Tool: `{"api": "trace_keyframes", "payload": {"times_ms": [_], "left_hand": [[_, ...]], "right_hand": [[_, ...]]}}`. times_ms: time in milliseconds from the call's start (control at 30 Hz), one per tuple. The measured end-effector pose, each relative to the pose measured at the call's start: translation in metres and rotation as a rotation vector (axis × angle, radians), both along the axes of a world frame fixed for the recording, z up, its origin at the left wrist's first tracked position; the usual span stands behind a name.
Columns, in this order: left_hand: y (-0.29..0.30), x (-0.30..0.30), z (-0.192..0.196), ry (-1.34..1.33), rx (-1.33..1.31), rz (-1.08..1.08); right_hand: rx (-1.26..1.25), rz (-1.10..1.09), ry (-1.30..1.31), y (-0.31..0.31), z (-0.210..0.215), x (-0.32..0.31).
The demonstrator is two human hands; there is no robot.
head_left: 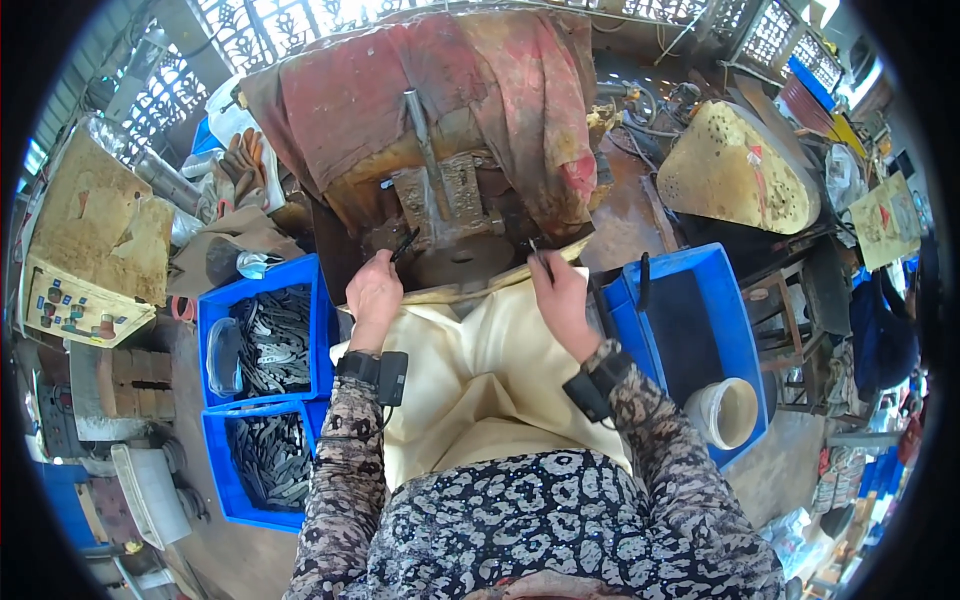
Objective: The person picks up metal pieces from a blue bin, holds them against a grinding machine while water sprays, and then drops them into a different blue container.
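Note:
My left hand [374,292] is closed around the end of a slim dark metal piece [405,243], which points up and away over the machine's basin. My right hand [560,298] is also closed, pinching a small dark metal piece [533,246] of which only the tip shows. Between and beyond the two hands lies a round, dark, wet disc [462,259] with a hole at its middle. Over it, a metal pipe [428,150] slants down beside a rusty block [463,188]. A cream apron [500,340] covers my lap up to the basin's near edge.
Left of me, two blue bins [207,428] hold many flat, grey metal pieces [272,340]. At my right, a blue bin [748,330] contains a white bucket [722,412]. A stained red cloth [350,110] drapes the machine; a control box [85,305] stands far left.

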State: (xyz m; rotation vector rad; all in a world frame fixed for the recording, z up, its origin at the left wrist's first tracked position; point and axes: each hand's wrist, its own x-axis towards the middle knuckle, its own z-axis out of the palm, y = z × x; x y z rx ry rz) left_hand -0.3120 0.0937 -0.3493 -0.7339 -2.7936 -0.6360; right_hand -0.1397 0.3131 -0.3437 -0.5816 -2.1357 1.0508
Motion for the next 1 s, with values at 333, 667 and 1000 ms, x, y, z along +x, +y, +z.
{"api": "trace_keyframes", "payload": {"times_ms": [333,667,1000], "left_hand": [[0.0,-0.002,-0.004,-0.036,0.015,0.019],[0.005,0.0,0.003,-0.009,0.013,0.026],[0.003,-0.001,-0.003,0.064,0.067,-0.009]], "right_hand": [[0.505,0.079,0.135,0.009,0.14,-0.195],[0.758,0.183,-0.155,0.01,0.131,-0.266],[0.776,0.204,-0.258,0.01,0.138,-0.281]]}}
